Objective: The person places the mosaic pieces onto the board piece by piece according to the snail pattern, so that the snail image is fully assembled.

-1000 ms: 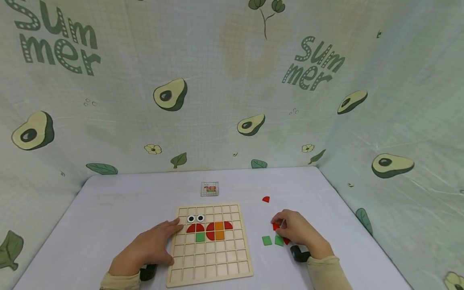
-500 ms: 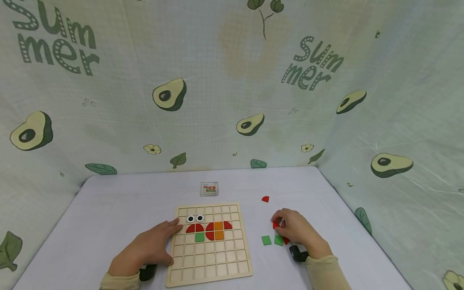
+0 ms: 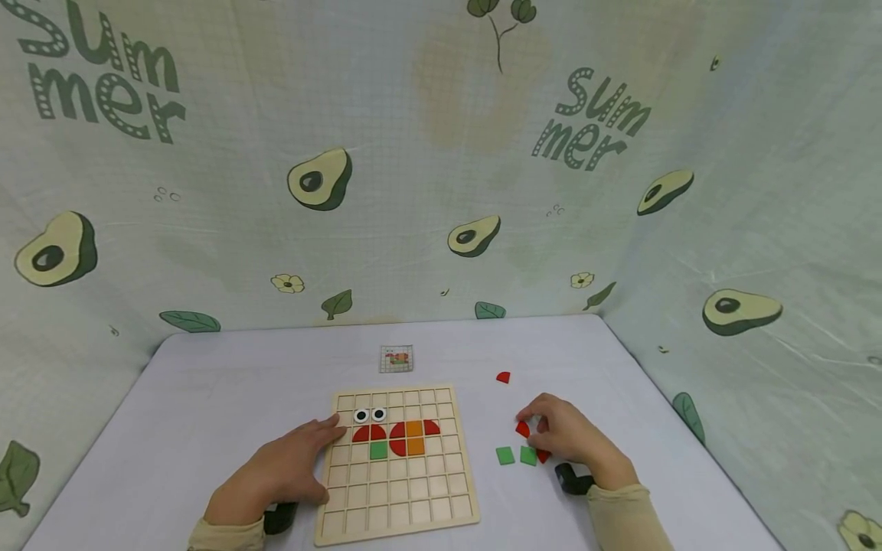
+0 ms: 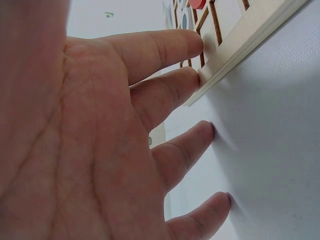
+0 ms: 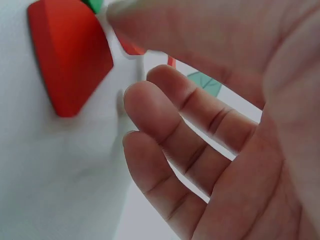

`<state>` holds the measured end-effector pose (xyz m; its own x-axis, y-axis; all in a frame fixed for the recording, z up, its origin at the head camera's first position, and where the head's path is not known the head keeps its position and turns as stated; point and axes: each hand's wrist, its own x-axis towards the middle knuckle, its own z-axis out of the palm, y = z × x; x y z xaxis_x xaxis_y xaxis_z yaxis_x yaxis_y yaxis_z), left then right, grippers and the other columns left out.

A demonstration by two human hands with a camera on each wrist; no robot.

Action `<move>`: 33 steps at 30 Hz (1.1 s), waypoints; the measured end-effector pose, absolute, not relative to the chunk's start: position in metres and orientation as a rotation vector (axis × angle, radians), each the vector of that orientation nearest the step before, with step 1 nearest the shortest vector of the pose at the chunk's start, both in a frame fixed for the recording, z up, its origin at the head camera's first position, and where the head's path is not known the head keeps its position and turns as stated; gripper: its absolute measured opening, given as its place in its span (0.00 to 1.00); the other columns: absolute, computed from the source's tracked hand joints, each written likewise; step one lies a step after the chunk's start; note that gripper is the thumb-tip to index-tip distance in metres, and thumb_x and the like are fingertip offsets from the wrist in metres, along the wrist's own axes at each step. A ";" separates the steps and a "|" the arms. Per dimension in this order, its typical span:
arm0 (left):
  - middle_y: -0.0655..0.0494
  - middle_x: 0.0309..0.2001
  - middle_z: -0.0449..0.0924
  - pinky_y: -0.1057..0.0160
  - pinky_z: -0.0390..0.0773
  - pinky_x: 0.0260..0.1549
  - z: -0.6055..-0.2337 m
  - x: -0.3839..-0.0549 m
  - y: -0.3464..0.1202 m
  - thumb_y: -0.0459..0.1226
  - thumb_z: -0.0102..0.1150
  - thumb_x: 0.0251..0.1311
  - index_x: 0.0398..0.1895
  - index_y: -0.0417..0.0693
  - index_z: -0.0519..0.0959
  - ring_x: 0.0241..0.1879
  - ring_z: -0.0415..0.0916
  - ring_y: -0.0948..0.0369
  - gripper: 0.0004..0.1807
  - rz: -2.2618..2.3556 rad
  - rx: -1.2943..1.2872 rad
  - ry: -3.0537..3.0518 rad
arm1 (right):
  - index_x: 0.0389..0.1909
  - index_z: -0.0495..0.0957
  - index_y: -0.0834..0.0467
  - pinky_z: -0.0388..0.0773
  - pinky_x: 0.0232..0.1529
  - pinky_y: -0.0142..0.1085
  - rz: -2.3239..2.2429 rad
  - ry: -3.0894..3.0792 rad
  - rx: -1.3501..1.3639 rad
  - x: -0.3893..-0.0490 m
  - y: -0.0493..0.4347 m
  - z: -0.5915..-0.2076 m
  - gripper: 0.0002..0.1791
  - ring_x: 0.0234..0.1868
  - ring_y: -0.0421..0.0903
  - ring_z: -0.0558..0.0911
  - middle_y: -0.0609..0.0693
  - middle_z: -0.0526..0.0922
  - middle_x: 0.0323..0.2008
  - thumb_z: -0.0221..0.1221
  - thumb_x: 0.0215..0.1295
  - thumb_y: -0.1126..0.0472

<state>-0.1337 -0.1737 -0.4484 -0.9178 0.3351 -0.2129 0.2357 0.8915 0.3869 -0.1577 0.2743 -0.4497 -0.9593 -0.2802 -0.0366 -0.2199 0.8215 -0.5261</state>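
My left hand [image 3: 289, 467] lies at the left edge of a wooden grid board [image 3: 393, 497], fingers extended. In the left wrist view, two fingertips touch the board's rim [image 4: 240, 50] and the others reach down to the tabletop. To the right of the board, my right hand [image 3: 568, 432] pinches a red quarter-circle tile [image 3: 523, 429] between thumb and fingers, low over the table. The thumb partly hides this tile [image 5: 131, 49] in the right wrist view. Another red tile [image 3: 543, 455] lies under that hand, close to a green square tile [image 3: 528, 456].
On the board sit two eye discs [image 3: 370, 415], several red quarter tiles [image 3: 397, 445], orange squares [image 3: 416, 445] and a green square [image 3: 378, 450]. A second loose green square [image 3: 505, 456] and a red quarter tile [image 3: 503, 377] lie right of it. Behind stands a small pattern card [image 3: 396, 359].
The red tile in my right hand has turned slightly, its quarter-circle shape showing more now. My left hand and the board have kept their places.
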 end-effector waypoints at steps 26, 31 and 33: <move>0.52 0.72 0.65 0.34 0.70 0.55 -0.446 -0.134 -0.173 0.42 0.83 0.29 0.66 0.49 0.76 0.69 0.61 0.44 0.50 0.530 0.407 2.774 | 0.37 0.82 0.52 0.73 0.26 0.34 -0.744 2.916 -0.335 -0.161 0.266 -0.453 0.12 0.29 0.43 0.72 0.45 0.73 0.29 0.71 0.53 0.67; 0.52 0.72 0.66 0.34 0.69 0.55 -0.447 -0.134 -0.172 0.42 0.83 0.29 0.66 0.50 0.76 0.69 0.61 0.43 0.50 0.530 0.398 2.776 | 0.37 0.82 0.52 0.73 0.26 0.33 -0.727 2.927 -0.343 -0.161 0.265 -0.453 0.12 0.29 0.42 0.72 0.45 0.73 0.29 0.72 0.53 0.67; 0.52 0.72 0.66 0.34 0.69 0.55 -0.446 -0.133 -0.172 0.42 0.83 0.29 0.66 0.50 0.76 0.69 0.61 0.43 0.50 0.530 0.394 2.776 | 0.36 0.82 0.53 0.73 0.26 0.33 -0.721 2.933 -0.358 -0.161 0.265 -0.453 0.12 0.29 0.42 0.72 0.45 0.73 0.29 0.72 0.53 0.67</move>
